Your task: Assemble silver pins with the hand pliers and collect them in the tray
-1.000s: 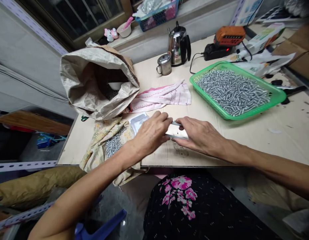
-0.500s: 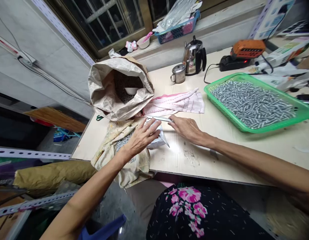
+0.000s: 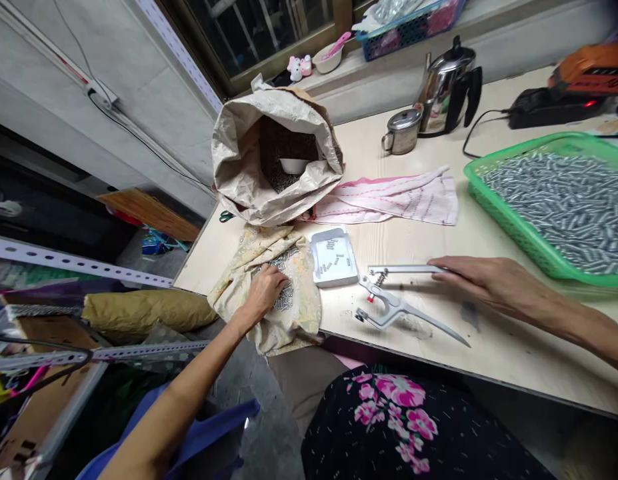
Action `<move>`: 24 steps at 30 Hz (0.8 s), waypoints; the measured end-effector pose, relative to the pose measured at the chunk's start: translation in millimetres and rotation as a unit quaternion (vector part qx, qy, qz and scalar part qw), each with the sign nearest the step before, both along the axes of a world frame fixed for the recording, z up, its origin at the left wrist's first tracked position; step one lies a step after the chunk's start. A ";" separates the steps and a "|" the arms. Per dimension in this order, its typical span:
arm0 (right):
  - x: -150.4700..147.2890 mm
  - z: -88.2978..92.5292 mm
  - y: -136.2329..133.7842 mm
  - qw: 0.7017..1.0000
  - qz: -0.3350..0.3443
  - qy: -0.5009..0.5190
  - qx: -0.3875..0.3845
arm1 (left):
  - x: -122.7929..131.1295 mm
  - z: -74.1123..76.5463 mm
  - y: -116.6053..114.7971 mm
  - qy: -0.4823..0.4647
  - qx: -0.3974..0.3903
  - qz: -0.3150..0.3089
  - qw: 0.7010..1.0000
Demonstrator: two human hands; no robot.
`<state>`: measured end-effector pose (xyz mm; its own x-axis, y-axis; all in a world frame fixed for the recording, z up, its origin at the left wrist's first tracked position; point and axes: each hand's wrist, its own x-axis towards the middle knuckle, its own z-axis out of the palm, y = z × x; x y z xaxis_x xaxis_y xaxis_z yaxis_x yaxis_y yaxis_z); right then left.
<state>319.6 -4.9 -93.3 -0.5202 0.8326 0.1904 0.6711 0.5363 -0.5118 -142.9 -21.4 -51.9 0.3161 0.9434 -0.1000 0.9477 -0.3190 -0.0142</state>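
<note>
Reaching among the small metal pieces (image 3: 285,297) on the floral cloth (image 3: 307,315), my left hand (image 3: 265,292) no longer covers part of the white tray (image 3: 339,279) as it does half a second earlier; its fingers curl downward, and I cannot tell whether they pinch anything. My right hand (image 3: 481,280) grasps one handle of the spring-loaded pliers (image 3: 396,307), now clear of my left hand, just beside the tray

One head-worn view, forward and down (bench (image 3: 513,353) near)
</note>
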 end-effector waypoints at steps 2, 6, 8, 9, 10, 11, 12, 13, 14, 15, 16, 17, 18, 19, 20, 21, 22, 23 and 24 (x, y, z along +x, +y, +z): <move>12.2 -10.7 -10.0 1.000 0.004 -0.012 -0.024 | 5.1 -1.9 -0.7 0.040 -0.020 -0.003 0.999; 15.9 -24.9 -19.3 0.999 0.001 -0.010 -0.047 | 11.2 -3.8 7.1 0.103 -0.031 -0.012 0.994; 12.2 -27.3 -18.8 0.998 0.005 -0.018 -0.062 | 12.7 -5.0 11.5 0.117 -0.032 -0.010 0.993; 10.1 -27.6 -17.8 0.997 0.008 -0.025 -0.067 | 13.6 -5.2 13.1 0.121 -0.033 -0.009 0.992; 8.2 -27.4 -16.6 0.997 0.011 -0.032 -0.070 | 14.5 -4.8 14.1 0.125 -0.034 -0.009 0.991; 6.6 -26.9 -15.2 0.997 0.013 -0.039 -0.069 | 15.4 -3.7 14.5 0.127 -0.035 -0.009 0.991; 5.4 -26.1 -13.9 0.997 0.016 -0.044 -0.065 | 16.1 -2.0 14.4 0.125 -0.032 -0.007 0.992; 4.7 -25.3 -12.5 0.997 0.020 -0.047 -0.061 | 16.3 0.3 13.8 0.116 -0.021 -0.004 0.993; 4.4 -24.4 -11.1 0.997 0.025 -0.048 -0.058 | 15.8 2.9 12.9 0.100 -0.004 0.001 0.995; 4.5 -23.6 -9.7 0.997 0.032 -0.048 -0.058 | 14.7 5.7 11.9 0.075 0.018 0.006 0.997; 4.8 -23.1 -8.4 0.996 0.040 -0.049 -0.060 | 13.1 8.5 10.8 0.045 0.039 0.012 0.998; 5.3 -22.8 -7.0 0.996 0.046 -0.051 -0.063 | 11.3 11.1 9.8 0.013 0.054 0.019 0.998; 5.8 -22.8 -5.8 0.995 0.050 -0.053 -0.064 | 10.0 13.6 8.6 -0.016 0.061 0.029 0.998; 6.3 -23.2 -4.7 0.995 0.052 -0.056 -0.064 | 10.0 16.0 6.9 -0.045 0.061 0.045 0.996; 6.7 -23.7 -3.9 0.995 0.053 -0.057 -0.062 | 12.0 18.4 4.4 -0.074 0.057 0.068 0.993; 6.8 -24.2 -3.5 0.995 0.055 -0.057 -0.059 | 16.7 20.8 0.8 -0.106 0.051 0.094 0.989; 6.6 -24.3 -3.5 0.995 0.057 -0.055 -0.055 | 24.6 22.9 -4.1 -0.144 0.044 0.118 0.982; 6.1 -23.6 -3.9 0.996 0.055 -0.049 -0.047 | 35.7 24.6 -10.4 -0.188 0.032 0.137 0.972; 5.2 -22.0 -4.6 0.998 0.045 -0.040 -0.035 | 49.9 25.4 -17.8 -0.237 0.016 0.149 0.960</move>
